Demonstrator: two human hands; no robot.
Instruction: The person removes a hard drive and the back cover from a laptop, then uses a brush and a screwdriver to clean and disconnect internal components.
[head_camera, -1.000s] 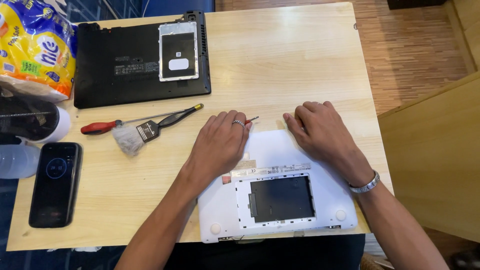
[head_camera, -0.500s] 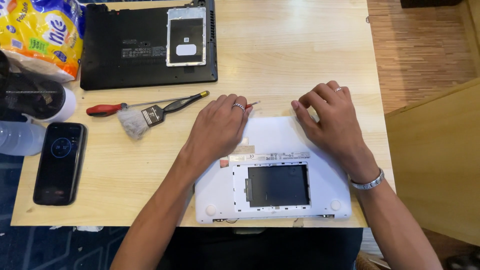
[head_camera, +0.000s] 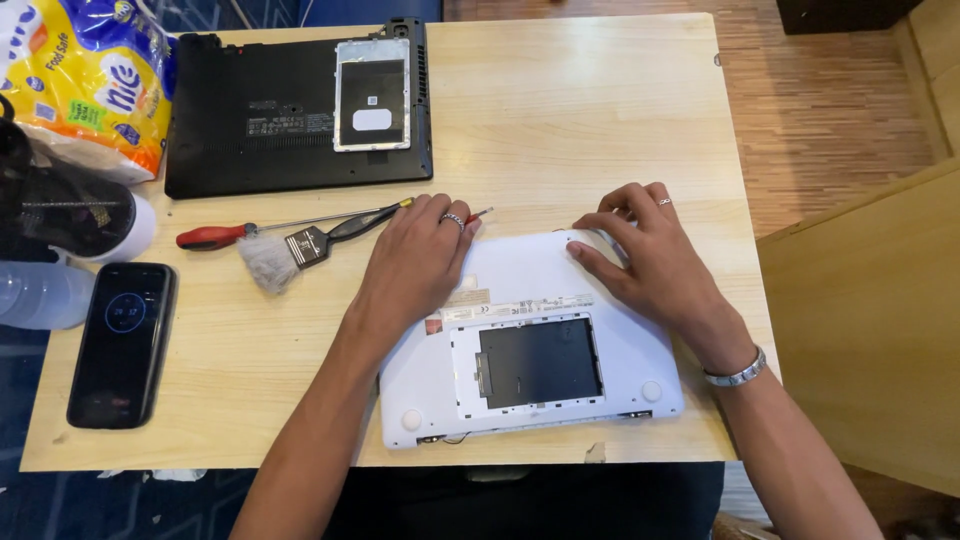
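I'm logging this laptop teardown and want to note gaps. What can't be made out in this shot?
Head view only:
- Far left corner of the white laptop base: covered by the left hand.
- Small red-tipped tool: mostly under that hand; its kind is unclear.
- Under the right hand: its fingertips hide the base's far edge.
- Yellow package: cut off by the left edge.
- Labels on the black laptop base: too small.
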